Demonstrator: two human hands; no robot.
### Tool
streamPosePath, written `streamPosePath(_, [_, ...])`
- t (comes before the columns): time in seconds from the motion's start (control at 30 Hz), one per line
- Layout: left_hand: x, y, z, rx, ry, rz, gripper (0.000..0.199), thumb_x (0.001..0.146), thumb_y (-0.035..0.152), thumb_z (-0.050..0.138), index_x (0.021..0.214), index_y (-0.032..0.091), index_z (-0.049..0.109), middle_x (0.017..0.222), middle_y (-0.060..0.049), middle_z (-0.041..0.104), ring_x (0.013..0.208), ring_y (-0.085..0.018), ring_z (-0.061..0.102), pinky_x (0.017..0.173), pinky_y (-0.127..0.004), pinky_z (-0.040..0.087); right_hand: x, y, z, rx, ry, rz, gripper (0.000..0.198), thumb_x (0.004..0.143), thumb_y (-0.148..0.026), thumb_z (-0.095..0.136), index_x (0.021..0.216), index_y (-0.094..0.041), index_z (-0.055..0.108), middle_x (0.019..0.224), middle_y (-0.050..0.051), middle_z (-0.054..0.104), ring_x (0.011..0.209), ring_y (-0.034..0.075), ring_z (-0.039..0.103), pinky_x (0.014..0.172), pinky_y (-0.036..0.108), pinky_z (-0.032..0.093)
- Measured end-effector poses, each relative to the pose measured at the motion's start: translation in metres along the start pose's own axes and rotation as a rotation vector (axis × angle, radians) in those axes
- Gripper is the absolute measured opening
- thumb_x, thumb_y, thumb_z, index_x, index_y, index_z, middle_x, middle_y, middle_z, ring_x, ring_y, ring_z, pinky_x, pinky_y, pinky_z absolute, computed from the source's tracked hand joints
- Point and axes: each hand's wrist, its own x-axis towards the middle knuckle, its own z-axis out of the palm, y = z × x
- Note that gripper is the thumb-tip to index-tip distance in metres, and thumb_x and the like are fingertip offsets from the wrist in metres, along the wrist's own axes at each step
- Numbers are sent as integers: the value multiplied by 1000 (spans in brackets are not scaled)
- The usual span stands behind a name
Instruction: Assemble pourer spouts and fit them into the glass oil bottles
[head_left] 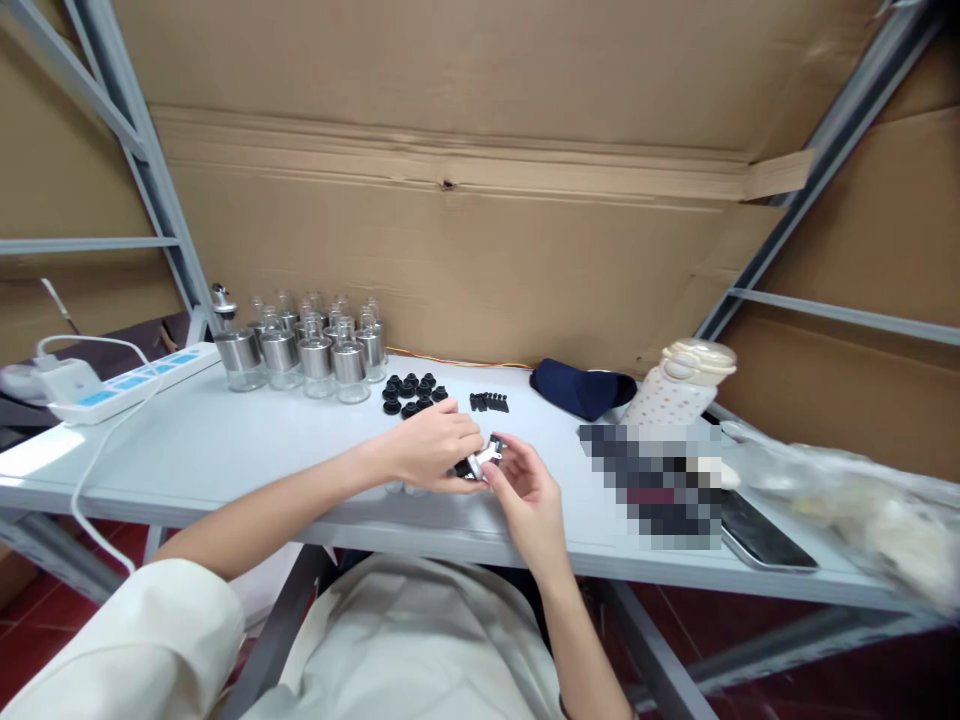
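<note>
While both hands pinch a small fitting, its shape partly covered, plastic bag blurred at right

Small silver-and-black fitting, tilted, between left hand, right hand.

Loose pale shirt, wide sleeve

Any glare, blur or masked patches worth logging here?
In head view: white glare at the left end of the table; plastic bag smeared at right; pixelated block beside the phone; silver part, between left hand and right hand, lacks fine detail.
</note>
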Motion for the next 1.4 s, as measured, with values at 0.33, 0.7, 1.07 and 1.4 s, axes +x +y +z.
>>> streamPosePath(0.33, [-8,9,9,-336,130,-13,43,91,53,36,64,20,40,55,1,49,52,-13,42,64,-31,33,-9,5,2,-533,-26,-481,34,96,-34,34,122,-17,50,100,12,65,83,20,63,71,34,52])
streamPosePath(0.7, [-7,20,12,-346,98,3,27,85,39,50,68,20,41,60,1,52,57,-14,42,68,-30,37,-17,7,4,-596,120,-494,37,98,-33,27,113,-17,56,77,8,65,71,20,64,63,30,50])
streamPosePath(1.07, [-6,20,2,-498,65,-74,29,80,34,51,66,22,29,58,4,42,55,-13,35,67,-30,38,-5,-6,2,-681,117,-692,39,99,-34,25,110,-18,58,86,10,70,62,17,63,63,29,49])
streamPosePath(1.4, [-8,18,-8,-646,97,-65,28,79,33,46,67,22,24,57,3,37,59,-14,33,64,-29,37,7,-24,-6,-656,-37,-929,33,98,-21,30,124,-16,49,92,12,70,74,19,65,66,31,50])
